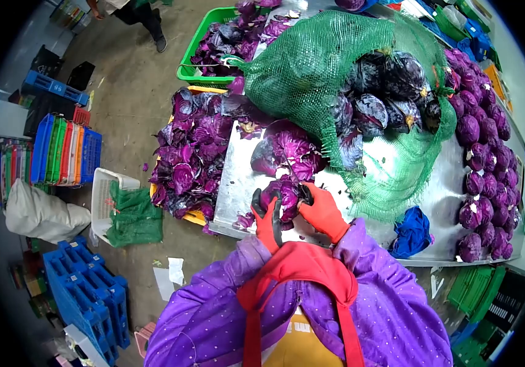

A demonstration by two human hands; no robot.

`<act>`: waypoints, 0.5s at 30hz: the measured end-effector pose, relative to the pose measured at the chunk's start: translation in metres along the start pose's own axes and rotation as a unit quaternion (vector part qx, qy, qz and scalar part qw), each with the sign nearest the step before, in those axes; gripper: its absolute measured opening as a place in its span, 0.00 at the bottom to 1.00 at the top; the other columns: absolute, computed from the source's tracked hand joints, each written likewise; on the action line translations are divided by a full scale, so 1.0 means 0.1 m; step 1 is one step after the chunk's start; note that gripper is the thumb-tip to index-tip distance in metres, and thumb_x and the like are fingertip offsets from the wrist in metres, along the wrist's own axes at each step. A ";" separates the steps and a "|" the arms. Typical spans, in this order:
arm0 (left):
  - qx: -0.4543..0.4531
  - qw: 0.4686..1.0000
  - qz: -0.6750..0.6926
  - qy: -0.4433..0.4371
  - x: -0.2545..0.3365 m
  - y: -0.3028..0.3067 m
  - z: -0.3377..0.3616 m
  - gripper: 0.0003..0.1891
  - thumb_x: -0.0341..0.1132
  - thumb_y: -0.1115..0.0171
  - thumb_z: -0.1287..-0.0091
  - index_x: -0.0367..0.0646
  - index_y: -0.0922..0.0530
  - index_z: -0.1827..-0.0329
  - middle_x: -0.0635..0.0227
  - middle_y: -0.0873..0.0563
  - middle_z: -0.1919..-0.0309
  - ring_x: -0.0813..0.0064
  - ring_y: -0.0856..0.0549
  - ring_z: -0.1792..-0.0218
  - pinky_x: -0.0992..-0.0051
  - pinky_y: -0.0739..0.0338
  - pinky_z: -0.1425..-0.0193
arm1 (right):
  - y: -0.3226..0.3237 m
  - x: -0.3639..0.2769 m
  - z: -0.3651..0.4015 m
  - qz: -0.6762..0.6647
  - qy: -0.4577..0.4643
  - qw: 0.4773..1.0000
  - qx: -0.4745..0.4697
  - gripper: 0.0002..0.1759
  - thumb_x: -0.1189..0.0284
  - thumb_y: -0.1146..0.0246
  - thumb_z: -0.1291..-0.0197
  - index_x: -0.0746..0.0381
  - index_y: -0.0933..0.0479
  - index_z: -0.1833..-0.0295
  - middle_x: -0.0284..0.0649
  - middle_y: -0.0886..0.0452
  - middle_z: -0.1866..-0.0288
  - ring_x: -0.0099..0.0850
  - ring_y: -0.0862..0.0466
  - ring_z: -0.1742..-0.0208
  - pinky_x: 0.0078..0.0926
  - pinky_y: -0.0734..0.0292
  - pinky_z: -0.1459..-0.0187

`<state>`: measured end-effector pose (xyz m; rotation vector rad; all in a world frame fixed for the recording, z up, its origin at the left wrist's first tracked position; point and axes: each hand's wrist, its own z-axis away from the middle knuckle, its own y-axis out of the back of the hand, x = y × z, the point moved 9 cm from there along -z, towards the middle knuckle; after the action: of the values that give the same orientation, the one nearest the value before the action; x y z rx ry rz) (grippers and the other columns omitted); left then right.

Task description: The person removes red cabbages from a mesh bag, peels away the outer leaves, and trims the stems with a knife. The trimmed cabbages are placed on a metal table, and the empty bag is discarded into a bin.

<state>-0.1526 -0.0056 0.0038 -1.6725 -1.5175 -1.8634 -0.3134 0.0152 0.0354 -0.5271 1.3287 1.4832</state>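
Note:
Between my two gloved hands, at the front edge of the metal table (230,202), is a red cabbage (287,194). My left hand (268,221), in a red glove with dark fingertips, grips its left side. On the right side of the head, my right hand (323,211) has its fingers curled against it; the fingertips are partly hidden. Loose purple outer leaves (290,150) lie just beyond the cabbage. Farther back, a green mesh sack (299,67) lies open, with several dark, untrimmed cabbages (369,114) in its mouth.
Trimmed cabbages (486,144) are lined up along the table's right side. A leaf-filled yellow crate (196,217) and a green crate (184,72) stand left. A blue cloth (410,233) lies near the front edge. Blue pallets (85,293) and a white basket (100,202) occupy the floor; a person (143,18) is beyond.

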 end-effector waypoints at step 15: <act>0.131 0.934 0.268 0.199 -0.30 0.50 -0.08 0.21 0.24 0.48 0.29 0.37 0.33 0.32 0.59 0.28 0.36 0.69 0.27 0.37 0.71 0.36 0.30 | -0.07 0.18 0.07 -0.149 -0.075 0.984 -0.065 0.31 0.67 0.36 0.45 0.67 0.31 0.35 0.51 0.17 0.54 0.40 0.18 0.53 0.33 0.25 0.47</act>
<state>-0.1117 -0.0471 0.0070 -1.3093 -0.9667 -1.5058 -0.3120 0.0273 0.0190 -0.6536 0.9928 1.3371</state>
